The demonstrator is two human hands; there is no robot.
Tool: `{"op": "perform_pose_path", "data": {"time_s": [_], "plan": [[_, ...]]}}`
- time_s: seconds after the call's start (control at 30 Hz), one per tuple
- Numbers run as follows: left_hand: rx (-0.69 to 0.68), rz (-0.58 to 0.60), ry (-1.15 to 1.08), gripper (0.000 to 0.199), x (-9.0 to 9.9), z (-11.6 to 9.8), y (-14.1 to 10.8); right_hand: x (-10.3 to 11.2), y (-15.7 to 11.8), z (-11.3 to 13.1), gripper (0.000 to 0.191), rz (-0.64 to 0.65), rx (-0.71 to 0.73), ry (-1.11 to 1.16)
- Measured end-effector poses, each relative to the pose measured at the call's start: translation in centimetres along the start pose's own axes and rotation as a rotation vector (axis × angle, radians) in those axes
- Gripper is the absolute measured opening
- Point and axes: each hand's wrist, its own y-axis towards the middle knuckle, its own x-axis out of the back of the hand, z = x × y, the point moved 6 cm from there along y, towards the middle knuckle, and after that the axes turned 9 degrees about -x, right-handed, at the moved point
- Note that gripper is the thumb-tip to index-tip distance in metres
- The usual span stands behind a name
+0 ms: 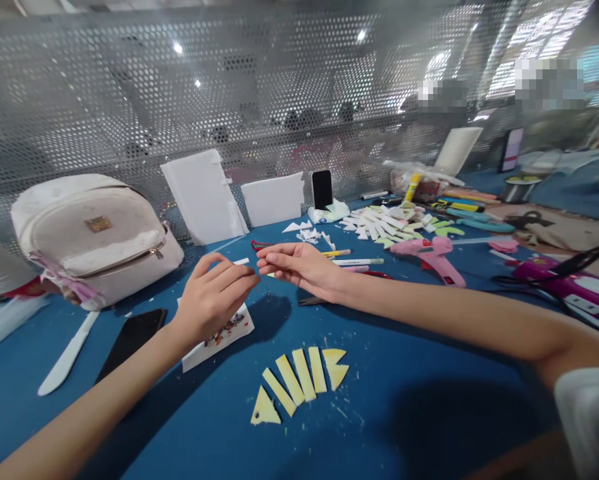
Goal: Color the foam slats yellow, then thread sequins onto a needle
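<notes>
My left hand (216, 293) is raised over a printed paper (234, 333), its fingers curled together near a small white strip (242, 261). Close to its fingertips is my right hand (296, 267), palm turned partly up, thumb and fingers pinched; what they hold, if anything, is too small to name. Below both hands, yellow pieces lie in a fish-like arc on the blue table (409, 360): a triangular head piece (266, 408) with a dark dot, several narrow strips (303, 375) and a notched tail piece (335, 369).
A pale backpack (99, 233), a white plastic knife (69, 357) and a dark phone (134, 337) are at left. White boards (204, 197) lean behind. Foam scraps (384, 223), a pink glue gun (434, 257) and a purple tool (569, 283) lie right.
</notes>
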Motion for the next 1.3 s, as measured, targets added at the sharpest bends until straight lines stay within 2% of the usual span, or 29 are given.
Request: {"op": "perform_pose_path", "data": {"time_s": [0.1, 0.2, 0.27, 0.33, 0.5, 0.63, 0.93, 1.3], "plan": [[0.071, -0.017, -0.085, 0.024, 0.4, 0.5, 0.0, 0.2, -0.1, 0.5, 0.01, -0.036, 0.022, -0.018], [0.26, -0.017, -0.203, 0.029, 1.0, 2.1, -0.9, 0.7, -0.4, 1.3, 0.009, -0.103, 0.042, -0.068], [0.473, 0.042, -0.338, 0.029, 0.7, 3.8, -2.7, 1.3, -0.6, 2.1, 0.01, -0.166, 0.049, -0.098], [0.559, 0.175, -0.419, 0.025, -0.1, 4.8, -4.9, 1.8, -0.7, 3.0, 0.011, -0.189, 0.054, -0.082], [0.594, 0.337, -0.518, 0.016, -1.8, 5.6, -10.1, 2.5, -0.6, 4.5, 0.013, -0.184, 0.084, -0.067], [0.62, 0.381, -0.575, 0.016, -2.6, 5.7, -12.0, 2.2, -0.2, 3.8, 0.018, -0.162, 0.08, -0.148], [0.668, 0.397, -0.636, 0.014, -2.9, 5.8, -12.3, 1.2, 1.5, -2.7, 0.024, -0.069, -0.125, -0.137], [0.637, 0.414, -0.694, 0.016, -3.0, 5.5, -12.3, 0.4, 1.9, -4.6, 0.019, -0.045, -0.198, -0.121]]}}
